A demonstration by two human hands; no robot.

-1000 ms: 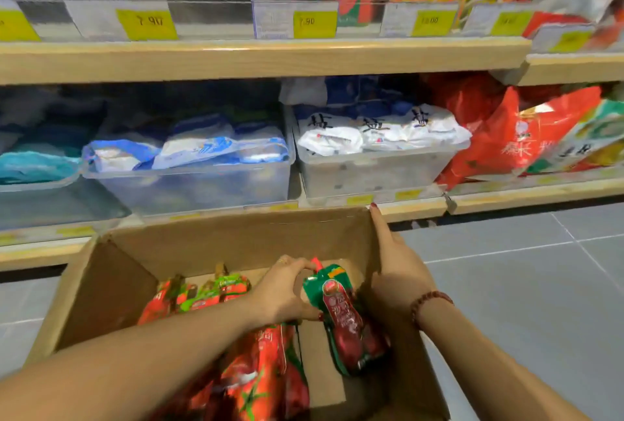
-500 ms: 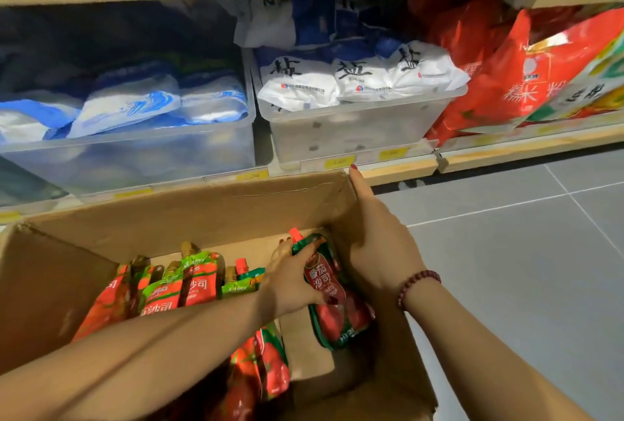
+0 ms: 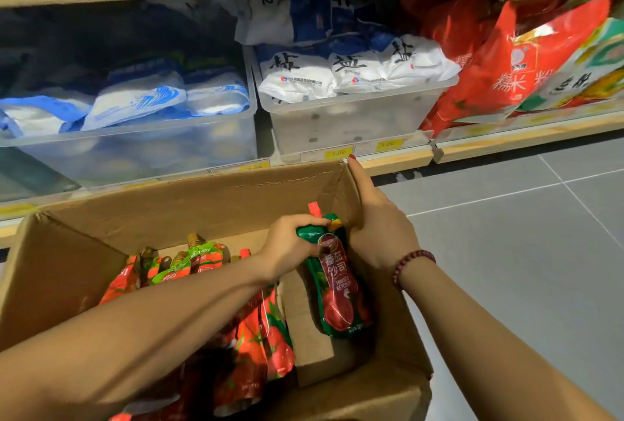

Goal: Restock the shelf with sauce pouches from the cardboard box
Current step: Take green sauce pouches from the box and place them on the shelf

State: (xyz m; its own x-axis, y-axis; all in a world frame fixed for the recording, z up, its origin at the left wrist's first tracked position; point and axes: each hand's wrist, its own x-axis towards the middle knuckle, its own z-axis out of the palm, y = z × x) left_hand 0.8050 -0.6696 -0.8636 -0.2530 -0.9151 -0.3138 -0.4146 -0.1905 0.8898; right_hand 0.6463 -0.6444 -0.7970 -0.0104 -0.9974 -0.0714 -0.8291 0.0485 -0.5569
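An open cardboard box point(image 3: 189, 204) stands on the floor in front of the low shelf. Several red and green sauce pouches point(image 3: 256, 346) lie and stand in its left half. One green and red tomato ketchup pouch point(image 3: 337, 289) with a red cap is upright by the right wall. My left hand point(image 3: 290, 245) grips this pouch at its top, just below the cap. My right hand point(image 3: 381, 228) holds the box's right wall at the far corner, thumb pointing up along the edge. Its fingers are hidden inside the box behind the pouch.
The wooden shelf edge point(image 3: 398, 158) with yellow price tags runs just behind the box. On it stand a clear bin of blue and white bags point(image 3: 135, 153), a clear bin of white salt bags point(image 3: 354, 120) and large red bags point(image 3: 499, 72). Grey tiled floor point(image 3: 523, 251) lies to the right.
The view has dropped and closed in on the box. My left hand has closed on the ketchup pouch's top and stood it up. My right hand stays at the box corner.
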